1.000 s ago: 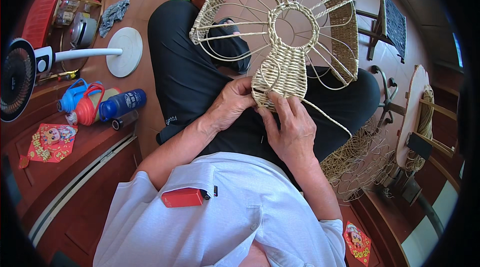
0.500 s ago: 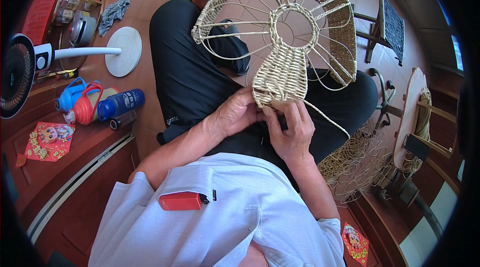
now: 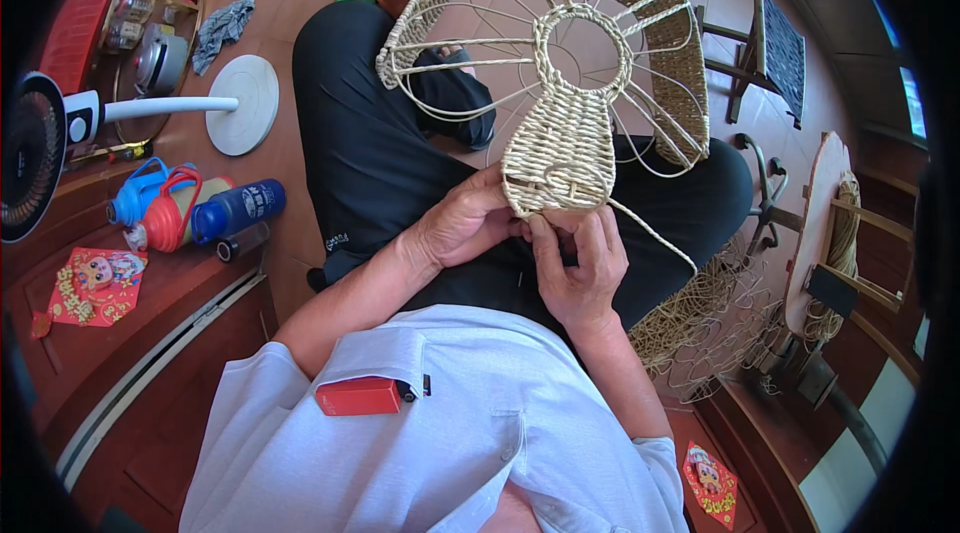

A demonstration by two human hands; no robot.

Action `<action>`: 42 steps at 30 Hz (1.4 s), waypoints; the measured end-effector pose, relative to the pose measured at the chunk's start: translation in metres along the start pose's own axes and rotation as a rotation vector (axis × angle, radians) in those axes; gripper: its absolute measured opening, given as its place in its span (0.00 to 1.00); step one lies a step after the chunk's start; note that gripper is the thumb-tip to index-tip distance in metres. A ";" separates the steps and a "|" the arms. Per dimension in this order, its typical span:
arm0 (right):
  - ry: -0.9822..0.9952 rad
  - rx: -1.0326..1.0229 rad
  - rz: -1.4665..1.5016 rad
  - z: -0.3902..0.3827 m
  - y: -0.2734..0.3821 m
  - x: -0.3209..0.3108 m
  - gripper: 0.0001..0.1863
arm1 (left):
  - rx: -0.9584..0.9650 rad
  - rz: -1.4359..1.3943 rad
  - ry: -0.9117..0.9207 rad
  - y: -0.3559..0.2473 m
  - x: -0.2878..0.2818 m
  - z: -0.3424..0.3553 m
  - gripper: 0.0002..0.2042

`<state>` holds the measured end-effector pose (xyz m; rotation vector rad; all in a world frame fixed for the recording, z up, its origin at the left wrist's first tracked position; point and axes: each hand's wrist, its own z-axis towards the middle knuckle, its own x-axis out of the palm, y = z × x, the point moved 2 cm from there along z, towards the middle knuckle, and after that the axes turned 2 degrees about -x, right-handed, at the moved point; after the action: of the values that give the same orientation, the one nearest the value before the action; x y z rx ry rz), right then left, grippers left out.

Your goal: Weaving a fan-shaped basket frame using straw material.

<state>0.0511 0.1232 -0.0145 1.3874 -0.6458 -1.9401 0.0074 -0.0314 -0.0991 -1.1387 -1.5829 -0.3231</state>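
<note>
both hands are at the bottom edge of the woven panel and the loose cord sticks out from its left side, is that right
The side is wrong: in the head view, the loose cord sticks out from the woven panel's right side.

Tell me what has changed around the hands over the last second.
The right hand's fingers slid down off the woven panel's face to its lower edge. The strand loop that rose over the panel's middle now lies lower, near that edge. No clear letting go shows. The left hand remains at the panel's lower left; the loose strand still hangs to the right.
</note>
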 end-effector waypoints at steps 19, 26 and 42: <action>-0.218 0.404 0.520 -0.030 -0.007 -0.001 0.13 | 0.115 -0.026 -0.029 -0.015 0.008 -0.009 0.24; -0.171 0.653 0.740 -0.020 -0.015 0.000 0.11 | 0.227 0.050 -0.110 -0.016 0.011 -0.007 0.13; 0.051 0.999 1.275 0.008 -0.009 0.016 0.22 | 0.203 -0.163 -0.245 -0.033 0.012 -0.027 0.03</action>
<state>0.0377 0.1168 -0.0285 0.9743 -1.9967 -0.5047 -0.0017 -0.0607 -0.0676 -0.9204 -1.8837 -0.1279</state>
